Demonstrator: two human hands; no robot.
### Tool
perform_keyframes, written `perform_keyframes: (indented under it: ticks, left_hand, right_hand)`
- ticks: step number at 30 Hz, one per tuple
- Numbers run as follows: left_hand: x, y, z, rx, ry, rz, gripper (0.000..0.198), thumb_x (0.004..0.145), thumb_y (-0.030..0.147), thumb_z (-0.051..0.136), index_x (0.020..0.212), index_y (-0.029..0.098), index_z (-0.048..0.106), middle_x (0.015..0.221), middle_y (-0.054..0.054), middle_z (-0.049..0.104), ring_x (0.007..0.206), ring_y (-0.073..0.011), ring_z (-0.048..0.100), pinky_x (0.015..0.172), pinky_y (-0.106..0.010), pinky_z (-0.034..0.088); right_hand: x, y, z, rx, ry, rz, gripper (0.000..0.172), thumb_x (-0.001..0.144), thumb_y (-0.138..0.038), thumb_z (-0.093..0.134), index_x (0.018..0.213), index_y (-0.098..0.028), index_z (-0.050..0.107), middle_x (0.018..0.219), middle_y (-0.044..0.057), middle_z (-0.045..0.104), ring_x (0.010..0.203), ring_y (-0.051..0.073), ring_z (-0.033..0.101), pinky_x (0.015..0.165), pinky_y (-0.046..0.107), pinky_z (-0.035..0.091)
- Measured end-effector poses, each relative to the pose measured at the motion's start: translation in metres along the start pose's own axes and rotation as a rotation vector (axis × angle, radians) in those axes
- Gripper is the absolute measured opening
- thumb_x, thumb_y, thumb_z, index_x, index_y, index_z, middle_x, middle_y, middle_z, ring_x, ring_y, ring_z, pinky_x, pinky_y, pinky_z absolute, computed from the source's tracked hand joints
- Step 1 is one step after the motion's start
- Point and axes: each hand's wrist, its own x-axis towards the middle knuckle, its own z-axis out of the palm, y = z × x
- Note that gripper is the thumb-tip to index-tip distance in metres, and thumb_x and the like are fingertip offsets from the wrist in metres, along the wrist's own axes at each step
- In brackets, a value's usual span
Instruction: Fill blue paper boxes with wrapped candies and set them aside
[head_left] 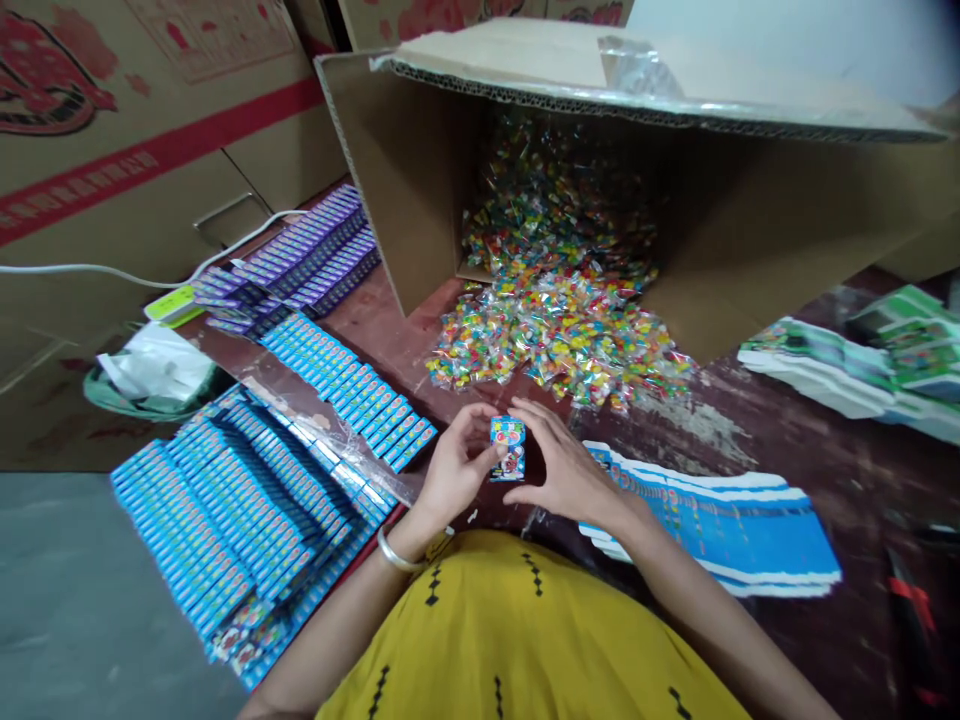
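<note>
While the left hand [454,465] pinches a small blue carton [509,440], the right hand [568,468] curves, spread, beside it. Candy packets [551,335] lie heaped in and before a cardboard box [750,230].

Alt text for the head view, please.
The left hand holds a small blue box; the right hand curves open beside it. Ahead, colourful packets spill from a carton onto a dark table, with stacked blue boxes at left and flat blue cards at right.

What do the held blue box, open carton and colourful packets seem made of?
Blue box: probably printed card, flat faces, straight edges; finish unclear. Open carton: matte brown corrugated cardboard, fluting visible along its edge. Colourful packets: likely clear glossy plastic, given the glints.
</note>
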Motion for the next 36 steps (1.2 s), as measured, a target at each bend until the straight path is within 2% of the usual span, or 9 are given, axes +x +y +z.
perform_keyframes:
  ticks: [4, 7, 10, 15, 19, 25, 29, 33, 36]
  left_hand:
    - [-0.007, -0.002, 0.000, 0.119, 0.044, 0.007, 0.038, 0.081, 0.016, 0.062, 0.116, 0.021, 0.047, 0.096, -0.002, 0.060, 0.084, -0.0144, 0.063, 0.076, -0.027, 0.052]
    - [-0.018, -0.003, -0.012, 0.323, 0.109, 0.014, 0.038, 0.083, 0.018, 0.062, 0.117, 0.022, 0.047, 0.100, -0.003, 0.062, 0.086, -0.0155, 0.064, 0.076, -0.028, 0.052]
    - [-0.033, -0.004, -0.033, 0.676, 0.157, 0.096, 0.025, 0.088, 0.022, 0.057, 0.112, 0.023, 0.053, 0.103, -0.005, 0.063, 0.091, -0.0183, 0.062, 0.080, -0.032, 0.051]
    - [-0.051, -0.017, -0.059, 1.192, 0.273, 0.286, 0.015, 0.090, 0.024, 0.053, 0.101, 0.021, 0.062, 0.094, -0.008, 0.063, 0.093, -0.0253, 0.055, 0.080, -0.039, 0.047]
    - [-0.049, -0.032, -0.065, 1.315, 0.322, 0.357, 0.014, 0.089, 0.027, 0.055, 0.096, 0.020, 0.066, 0.089, -0.010, 0.062, 0.086, -0.0258, 0.051, 0.076, -0.040, 0.045]
    - [-0.048, -0.052, -0.071, 1.221, 0.448, 0.335, 0.031, 0.088, 0.031, 0.058, 0.116, 0.020, 0.061, 0.098, -0.012, 0.060, 0.092, -0.0277, 0.052, 0.081, -0.042, 0.044]
    - [-0.057, -0.050, -0.084, 1.023, 0.582, 0.406, 0.059, 0.079, 0.042, 0.069, 0.130, 0.019, 0.051, 0.116, -0.014, 0.055, 0.110, -0.0309, 0.051, 0.097, -0.047, 0.040]
    - [-0.047, -0.041, -0.119, 0.631, 0.847, 0.401, 0.065, 0.089, 0.046, 0.053, 0.145, 0.021, 0.032, 0.147, -0.013, 0.037, 0.138, -0.0289, 0.032, 0.115, -0.047, 0.024]
    - [-0.020, -0.042, -0.152, 0.247, 0.978, 0.325, 0.060, 0.096, 0.053, 0.032, 0.149, 0.025, 0.025, 0.158, -0.007, 0.022, 0.146, -0.0224, 0.018, 0.120, -0.041, 0.015]
  right_hand:
    - [0.002, -0.001, 0.012, -0.155, 0.082, -0.077, 0.073, 0.073, -0.032, 0.075, 0.135, -0.022, 0.039, 0.147, 0.012, 0.039, 0.140, 0.028, 0.031, 0.115, 0.050, 0.031]
    - [0.006, -0.004, 0.023, -0.162, 0.061, -0.097, 0.079, 0.071, -0.040, 0.076, 0.137, -0.020, 0.037, 0.145, 0.014, 0.041, 0.138, 0.030, 0.034, 0.113, 0.051, 0.034]
    - [0.011, -0.009, 0.033, -0.134, -0.029, -0.073, 0.088, 0.069, -0.047, 0.077, 0.141, -0.023, 0.033, 0.145, 0.013, 0.042, 0.135, 0.031, 0.038, 0.110, 0.051, 0.038]
    - [0.021, -0.015, 0.049, -0.086, -0.117, -0.002, 0.059, 0.084, -0.035, 0.064, 0.138, -0.029, 0.040, 0.135, 0.009, 0.052, 0.124, 0.028, 0.051, 0.100, 0.047, 0.047]
    - [0.030, -0.011, 0.062, -0.043, -0.128, 0.029, 0.047, 0.086, -0.029, 0.061, 0.131, -0.028, 0.047, 0.122, 0.008, 0.060, 0.108, 0.025, 0.061, 0.090, 0.043, 0.051]
    - [0.041, -0.001, 0.074, 0.058, -0.050, 0.103, 0.032, 0.087, -0.032, 0.060, 0.117, -0.024, 0.057, 0.108, 0.006, 0.067, 0.092, 0.021, 0.065, 0.081, 0.038, 0.053]
    - [0.054, 0.000, 0.076, 0.306, 0.001, 0.120, 0.039, 0.089, -0.044, 0.057, 0.123, -0.025, 0.056, 0.123, 0.008, 0.063, 0.103, 0.022, 0.063, 0.088, 0.038, 0.052]
    - [0.096, 0.001, 0.087, 0.672, -0.051, 0.035, 0.056, 0.095, -0.056, 0.038, 0.143, -0.029, 0.040, 0.151, 0.005, 0.038, 0.137, 0.022, 0.038, 0.108, 0.041, 0.039]
    - [0.146, -0.002, 0.105, 0.843, -0.164, -0.021, 0.064, 0.093, -0.065, 0.026, 0.148, -0.032, 0.030, 0.158, -0.001, 0.024, 0.146, 0.018, 0.020, 0.117, 0.043, 0.024]
